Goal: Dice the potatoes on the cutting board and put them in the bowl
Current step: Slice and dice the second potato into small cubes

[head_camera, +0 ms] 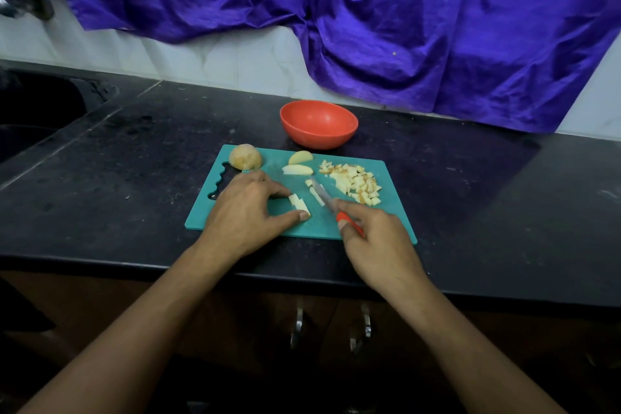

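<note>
A teal cutting board lies on the black counter. On it are a potato half at the far left, two wedges, a pile of diced potato at the right, and several potato strips in the middle. My left hand pinches the strips between thumb and fingers. My right hand grips a knife by its red handle, the blade lying beside loose strips to the right of the held ones. A red bowl, with nothing in it, stands just behind the board.
A purple cloth hangs down the tiled wall behind the counter. A dark sink is set into the counter at the left. Cabinet handles show under the counter's front edge.
</note>
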`<act>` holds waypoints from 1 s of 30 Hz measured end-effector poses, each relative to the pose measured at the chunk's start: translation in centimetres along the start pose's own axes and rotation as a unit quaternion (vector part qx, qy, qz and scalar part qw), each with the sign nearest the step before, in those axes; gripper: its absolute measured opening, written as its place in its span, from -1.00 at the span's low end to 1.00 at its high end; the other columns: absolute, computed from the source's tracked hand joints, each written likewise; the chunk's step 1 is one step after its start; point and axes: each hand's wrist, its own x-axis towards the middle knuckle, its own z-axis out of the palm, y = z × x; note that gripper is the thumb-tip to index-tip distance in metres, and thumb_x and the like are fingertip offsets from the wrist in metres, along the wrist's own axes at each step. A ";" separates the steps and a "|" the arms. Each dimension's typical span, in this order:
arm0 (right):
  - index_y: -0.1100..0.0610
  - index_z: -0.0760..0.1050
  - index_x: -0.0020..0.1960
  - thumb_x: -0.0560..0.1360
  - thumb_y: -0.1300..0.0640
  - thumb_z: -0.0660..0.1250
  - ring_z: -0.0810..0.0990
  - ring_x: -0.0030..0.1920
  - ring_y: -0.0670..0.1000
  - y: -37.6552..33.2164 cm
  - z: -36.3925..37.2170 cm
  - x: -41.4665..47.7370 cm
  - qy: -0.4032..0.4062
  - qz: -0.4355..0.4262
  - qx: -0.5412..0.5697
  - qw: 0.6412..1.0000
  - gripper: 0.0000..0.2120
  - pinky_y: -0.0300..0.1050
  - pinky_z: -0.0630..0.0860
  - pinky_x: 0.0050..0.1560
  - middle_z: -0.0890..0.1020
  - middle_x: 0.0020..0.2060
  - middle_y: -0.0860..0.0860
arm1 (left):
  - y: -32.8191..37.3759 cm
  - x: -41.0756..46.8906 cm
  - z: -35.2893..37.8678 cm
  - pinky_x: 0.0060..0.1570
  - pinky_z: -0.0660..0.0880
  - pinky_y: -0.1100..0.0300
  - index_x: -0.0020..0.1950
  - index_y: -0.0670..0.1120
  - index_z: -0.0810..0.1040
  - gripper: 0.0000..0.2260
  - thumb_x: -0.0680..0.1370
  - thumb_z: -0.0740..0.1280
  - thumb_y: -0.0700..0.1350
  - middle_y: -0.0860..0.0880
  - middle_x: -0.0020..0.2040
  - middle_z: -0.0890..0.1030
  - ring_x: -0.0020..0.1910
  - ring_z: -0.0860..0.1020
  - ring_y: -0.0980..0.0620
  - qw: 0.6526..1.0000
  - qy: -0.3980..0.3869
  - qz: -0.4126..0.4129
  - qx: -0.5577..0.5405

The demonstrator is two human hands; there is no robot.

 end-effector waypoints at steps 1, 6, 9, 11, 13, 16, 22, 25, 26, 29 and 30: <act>-0.21 0.45 0.47 0.68 0.03 0.24 0.61 -0.28 -0.15 0.0 0.0 -0.2 0.000 -0.008 -0.001 1.000 -0.62 -0.27 0.51 -0.36 0.67 -0.03 -0.17 | 0.0 0.0 0.0 0.22 0.46 0.06 0.27 0.09 0.64 -0.44 0.42 0.38 0.40 0.09 0.11 0.58 0.20 0.48 0.07 1.000 0.001 -0.002 -0.004; -0.23 0.40 0.50 0.67 0.02 0.21 0.51 -0.41 -0.13 -0.4 0.6 -1.0 0.007 -0.048 -0.061 0.997 -0.58 -0.31 0.32 -0.44 0.62 -0.22 -0.15 | 0.1 -0.2 -0.2 0.10 0.51 0.12 0.28 0.07 0.62 -0.53 0.47 0.44 0.28 0.14 0.04 0.58 0.08 0.51 0.14 0.999 0.022 -0.018 -0.042; -0.22 0.38 0.52 0.67 0.02 0.20 0.47 -0.42 -0.13 -0.7 0.5 -1.1 0.005 -0.054 -0.084 0.995 -0.57 -0.31 0.26 -0.41 0.58 -0.26 -0.14 | 0.1 -0.1 -0.4 0.05 0.51 0.15 0.29 0.09 0.59 -0.61 0.51 0.45 0.18 0.18 0.00 0.55 0.02 0.50 0.17 0.998 0.030 -0.028 -0.054; -0.20 0.37 0.53 0.67 0.02 0.19 0.44 -0.41 -0.13 -0.9 0.5 -1.0 0.003 -0.055 -0.101 0.993 -0.56 -0.29 0.24 -0.40 0.55 -0.28 -0.13 | 0.2 -0.1 -0.4 0.04 0.51 0.14 0.30 0.11 0.59 -0.61 0.51 0.44 0.19 0.18 0.01 0.55 0.04 0.49 0.17 0.998 0.024 -0.024 -0.044; -0.20 0.35 0.54 0.68 0.01 0.17 0.45 -0.39 -0.12 -1.1 0.5 -0.9 -0.006 -0.055 -0.112 0.992 -0.56 -0.26 0.27 -0.38 0.54 -0.28 -0.13 | 0.2 0.0 -0.3 0.05 0.52 0.12 0.30 0.12 0.59 -0.61 0.51 0.43 0.20 0.18 0.03 0.56 0.06 0.49 0.15 0.999 0.017 -0.022 -0.035; -0.18 0.33 0.55 0.68 0.01 0.17 0.49 -0.35 -0.11 -1.4 0.5 -0.6 -0.015 -0.058 -0.125 0.990 -0.56 -0.20 0.40 -0.33 0.56 -0.26 -0.13 | 0.1 0.0 -0.2 0.07 0.51 0.12 0.32 0.13 0.58 -0.60 0.52 0.43 0.21 0.16 0.07 0.57 0.09 0.49 0.14 0.999 0.015 -0.020 -0.028; -0.17 0.25 0.59 0.68 0.01 0.14 0.50 -0.20 -0.10 -2.0 -0.3 -0.1 -0.038 -0.075 -0.207 0.975 -0.52 -0.11 0.44 -0.23 0.51 -0.19 -0.14 | 0.3 -0.1 -0.1 0.13 0.51 0.05 0.43 0.19 0.50 -0.55 0.55 0.34 0.25 0.13 0.16 0.52 0.21 0.44 0.11 1.000 -0.012 0.001 -0.006; -0.14 0.20 0.62 0.67 0.05 0.15 0.48 -0.11 -0.03 -2.4 -0.4 0.2 -0.051 -0.085 -0.239 0.966 -0.48 -0.09 0.36 -0.16 0.52 -0.12 -0.09 | 0.6 -0.1 -0.2 0.19 0.48 0.04 0.46 0.20 0.47 -0.54 0.58 0.28 0.27 0.11 0.24 0.51 0.29 0.42 0.08 0.999 -0.026 0.021 0.011; -0.14 0.20 0.62 0.67 0.05 0.15 0.51 -0.09 -0.02 -2.4 -0.4 0.3 -0.053 -0.084 -0.241 0.966 -0.47 -0.09 0.36 -0.16 0.55 -0.10 -0.07 | 0.7 -0.1 -0.2 0.20 0.48 0.04 0.47 0.19 0.46 -0.54 0.59 0.26 0.27 0.11 0.27 0.50 0.30 0.41 0.07 0.999 -0.029 0.024 0.020; -0.17 0.25 0.59 0.68 0.04 0.15 0.53 -0.16 -0.08 -1.9 0.0 -0.1 -0.040 -0.072 -0.208 0.975 -0.51 -0.13 0.39 -0.21 0.52 -0.17 -0.12 | 0.9 -0.1 -0.2 0.18 0.47 0.07 0.49 0.20 0.44 -0.55 0.62 0.20 0.27 0.11 0.30 0.48 0.29 0.40 0.07 0.998 -0.030 0.025 0.043; -0.19 0.29 0.58 0.68 0.02 0.16 0.52 -0.21 -0.10 -1.6 0.2 -0.2 -0.032 -0.057 -0.180 0.981 -0.53 -0.15 0.40 -0.24 0.54 -0.18 -0.14 | 1.0 -0.1 -0.2 0.17 0.46 0.08 0.49 0.20 0.43 -0.55 0.62 0.19 0.27 0.11 0.30 0.48 0.29 0.40 0.07 0.998 -0.030 0.025 0.045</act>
